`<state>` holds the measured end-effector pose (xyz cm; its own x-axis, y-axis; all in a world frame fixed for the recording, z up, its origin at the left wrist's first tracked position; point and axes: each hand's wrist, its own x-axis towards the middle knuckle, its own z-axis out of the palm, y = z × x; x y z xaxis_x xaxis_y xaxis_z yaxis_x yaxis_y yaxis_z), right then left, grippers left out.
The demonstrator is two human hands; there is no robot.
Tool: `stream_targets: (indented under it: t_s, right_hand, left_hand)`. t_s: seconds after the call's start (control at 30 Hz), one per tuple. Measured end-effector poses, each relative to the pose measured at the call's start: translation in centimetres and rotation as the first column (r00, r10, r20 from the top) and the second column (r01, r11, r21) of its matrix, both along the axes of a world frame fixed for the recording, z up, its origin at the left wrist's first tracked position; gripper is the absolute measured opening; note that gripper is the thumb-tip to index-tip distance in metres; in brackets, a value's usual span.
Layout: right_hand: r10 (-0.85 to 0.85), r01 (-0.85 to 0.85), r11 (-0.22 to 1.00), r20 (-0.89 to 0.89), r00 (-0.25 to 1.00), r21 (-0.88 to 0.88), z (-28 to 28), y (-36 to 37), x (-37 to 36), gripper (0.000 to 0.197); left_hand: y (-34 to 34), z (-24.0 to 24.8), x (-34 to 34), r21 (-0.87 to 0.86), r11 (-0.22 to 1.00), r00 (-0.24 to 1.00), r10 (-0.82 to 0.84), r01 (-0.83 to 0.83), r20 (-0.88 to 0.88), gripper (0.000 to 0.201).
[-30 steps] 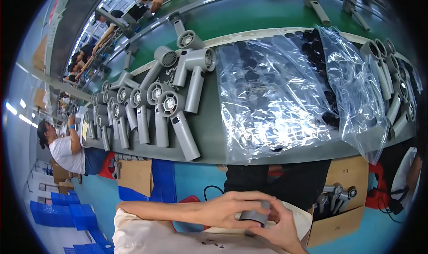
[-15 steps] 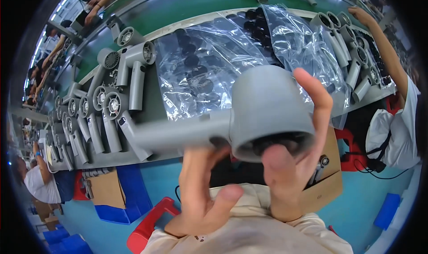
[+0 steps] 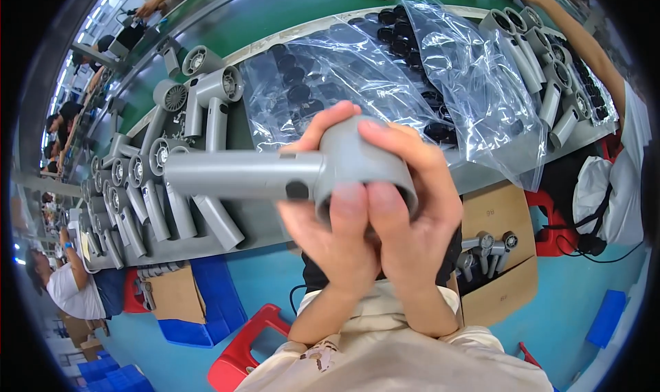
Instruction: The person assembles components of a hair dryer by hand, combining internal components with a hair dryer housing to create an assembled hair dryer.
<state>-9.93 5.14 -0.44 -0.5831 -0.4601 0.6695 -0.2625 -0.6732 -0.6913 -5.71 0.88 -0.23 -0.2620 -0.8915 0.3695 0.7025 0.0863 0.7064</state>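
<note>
Held up in front of me is a grey handheld fan (image 3: 240,174), its tubular handle pointing left and its wide round head to the right. My left hand (image 3: 337,244) is closed round the head's left side, next to the handle joint. On the other side my right hand (image 3: 430,189) wraps the head, fingers over its top. Both thumbs lie side by side at the open lower end and press inside the rim. What sits within the opening is hidden by the thumbs.
Many grey fans (image 3: 182,210) lie on the bench to the left, more (image 3: 550,82) at right. Clear plastic bags (image 3: 474,82) cover round black parts (image 3: 395,31). Below stand a cardboard box (image 3: 498,299) with fans and a red stool (image 3: 251,344). A co-worker's arm (image 3: 584,41) reaches in at right.
The fan has come left and nearer the bench's front edge. My left hand, earlier below the handle with thumb apart, now grips the head, its thumb beside the right one.
</note>
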Motion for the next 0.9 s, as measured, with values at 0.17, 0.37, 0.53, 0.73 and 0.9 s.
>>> stream_targets:
  t_s: [0.17, 0.37, 0.53, 0.73, 0.9]
  right_hand:
    - [-0.004, 0.011, 0.998, -0.091, 0.996, 0.068, 0.5, -0.4, -0.6, 0.064]
    - [-0.039, 0.038, 0.997, 0.003, 0.999, 0.065, 0.4, 0.8, -0.8, 0.089]
    - [-0.006, 0.016, 0.996, 0.111, 0.994, -0.089, 0.3, 0.7, -1.3, 0.098]
    - [0.065, -0.062, 0.996, 0.043, 0.997, -0.069, 0.2, 0.2, -0.6, 0.09]
    - [0.019, 0.011, 0.995, -0.298, 0.955, 0.1, 0.1, -0.2, -1.3, 0.078]
  left_hand:
    - [0.8, 2.4, 0.8, 0.153, 0.983, 0.994, -0.108, 0.102, 0.035, 0.079]
    - [-0.7, 2.2, 5.2, 0.186, 0.926, 0.884, -0.371, 0.328, 0.284, 0.088]
    - [-1.6, 2.7, 7.8, -0.334, 0.936, 0.895, 0.052, 0.111, 0.444, 0.065]
    - [-2.8, 1.6, 4.1, -0.635, 0.769, 0.928, 0.183, 0.071, 0.325, 0.063]
    - [-1.4, 1.0, 3.1, -0.142, 0.99, 0.994, 0.0, 0.015, 0.107, 0.071]
